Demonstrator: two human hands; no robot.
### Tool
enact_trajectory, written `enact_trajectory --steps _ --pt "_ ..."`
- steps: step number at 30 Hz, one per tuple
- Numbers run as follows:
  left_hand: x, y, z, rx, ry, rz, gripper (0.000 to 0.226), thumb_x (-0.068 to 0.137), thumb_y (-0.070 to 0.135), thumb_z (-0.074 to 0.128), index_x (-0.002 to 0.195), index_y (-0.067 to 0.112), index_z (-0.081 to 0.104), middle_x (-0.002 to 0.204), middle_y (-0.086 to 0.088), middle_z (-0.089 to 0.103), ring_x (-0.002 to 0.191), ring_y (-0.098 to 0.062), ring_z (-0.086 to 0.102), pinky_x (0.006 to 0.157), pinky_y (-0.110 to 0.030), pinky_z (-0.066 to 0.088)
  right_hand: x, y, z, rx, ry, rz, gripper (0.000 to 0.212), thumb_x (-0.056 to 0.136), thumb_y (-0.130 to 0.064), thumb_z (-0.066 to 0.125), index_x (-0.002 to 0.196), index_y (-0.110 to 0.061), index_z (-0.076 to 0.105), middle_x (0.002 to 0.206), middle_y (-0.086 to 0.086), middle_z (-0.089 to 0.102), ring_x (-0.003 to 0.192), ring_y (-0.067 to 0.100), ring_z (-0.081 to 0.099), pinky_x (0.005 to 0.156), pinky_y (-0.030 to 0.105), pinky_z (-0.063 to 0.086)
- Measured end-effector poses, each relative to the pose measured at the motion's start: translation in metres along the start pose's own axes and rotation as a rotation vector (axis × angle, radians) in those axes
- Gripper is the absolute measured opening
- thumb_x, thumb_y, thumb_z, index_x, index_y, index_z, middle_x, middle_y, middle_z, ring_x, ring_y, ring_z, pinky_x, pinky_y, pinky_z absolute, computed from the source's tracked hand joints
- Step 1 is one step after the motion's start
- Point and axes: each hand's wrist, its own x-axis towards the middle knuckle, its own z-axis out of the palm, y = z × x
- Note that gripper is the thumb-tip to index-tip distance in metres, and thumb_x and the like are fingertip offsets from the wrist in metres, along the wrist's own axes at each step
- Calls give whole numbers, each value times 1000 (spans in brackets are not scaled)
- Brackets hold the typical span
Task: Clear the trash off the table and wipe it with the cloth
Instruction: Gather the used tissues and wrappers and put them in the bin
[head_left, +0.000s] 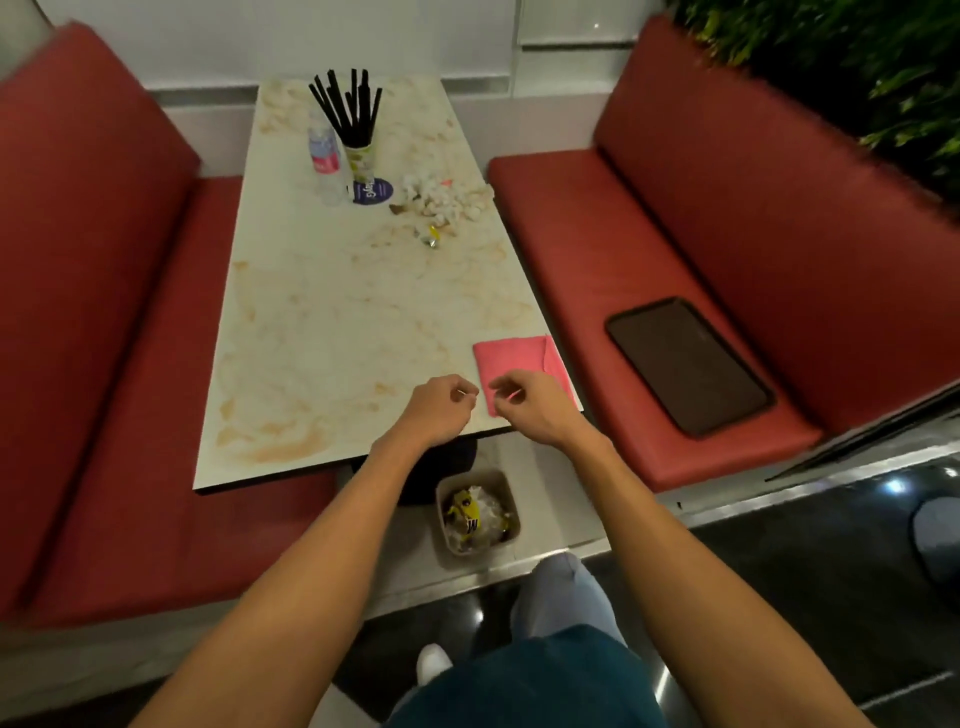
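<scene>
On the marble-patterned table, a folded pink cloth lies at the near right corner. A heap of crumpled white paper scraps sits toward the far right edge, with small shiny wrappers just in front of it. My left hand hovers over the near table edge, left of the cloth, fingers loosely curled and holding nothing I can make out. My right hand hangs over the cloth's near edge, fingers loosely curled, no grip on it. On the floor below, a small beige bin holds a yellow packet and paper.
A clear water bottle, a cup of black straws and a purple coaster stand at the far end. Red benches flank the table on the left and right; a dark phone lies on the right one.
</scene>
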Motion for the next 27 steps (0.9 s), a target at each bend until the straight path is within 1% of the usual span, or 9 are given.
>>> enact_trajectory --steps 3,6,10,13,16,18,21,25,27 --pt "12 10 -15 -7 57 33 24 103 23 60 123 20 72 116 0 71 103 -18 67 89 -28 49 21 -10 -10 8 24 -12 36 96 -19 65 131 -11 70 116 0 75 93 9 66 77 11 50" --pt "27 20 -29 -24 104 33 24 103 25 61 125 21 69 111 2 68 100 -17 63 86 -27 47 41 -18 -20 41 50 -30 33 96 -19 67 128 -14 71 109 -4 74 91 4 66 89 20 53" --pt "56 28 -44 -83 160 31 24 101 25 61 124 24 68 111 2 70 100 -19 68 83 -27 49 72 -21 -31 79 84 -46 27 96 -21 68 122 -19 74 104 -8 74 89 -2 67 76 4 44" --pt "82 35 -53 -113 211 16 25 102 24 59 126 22 68 112 3 68 100 -15 64 85 -28 51 104 -19 -38 107 88 -63 27 95 -19 67 121 -18 74 103 -8 74 89 4 70 81 10 48" --pt "116 42 -62 -131 263 -6 26 103 22 59 127 20 68 115 4 68 100 -14 63 83 -27 50 145 -15 -46 120 75 -75 26 95 -19 67 120 -19 75 101 -8 75 87 4 70 75 5 47" --pt "141 47 -67 -144 293 -27 27 103 22 58 128 19 68 116 3 69 100 -13 64 80 -26 50 174 -13 -52 125 52 -79 27 94 -18 67 120 -18 75 101 -8 75 87 6 71 78 8 49" --pt "180 59 -76 -140 337 -64 27 103 22 57 128 19 68 118 4 69 97 -10 62 71 -17 47 218 -10 -61 129 5 -90 29 94 -17 66 121 -17 74 101 -8 75 88 10 70 86 19 51" --pt "227 77 -88 -157 379 -141 28 104 23 57 130 19 68 119 6 68 98 -9 62 61 -3 40 272 -6 -75 163 -75 -86 34 93 -17 65 126 -18 70 104 -6 72 88 11 69 81 18 53" --pt "247 87 -94 -170 398 -192 27 105 23 57 129 19 68 119 6 68 99 -10 62 66 -6 42 296 -3 -83 179 -118 -80 36 94 -19 66 130 -19 67 108 -5 70 91 13 69 80 18 53"
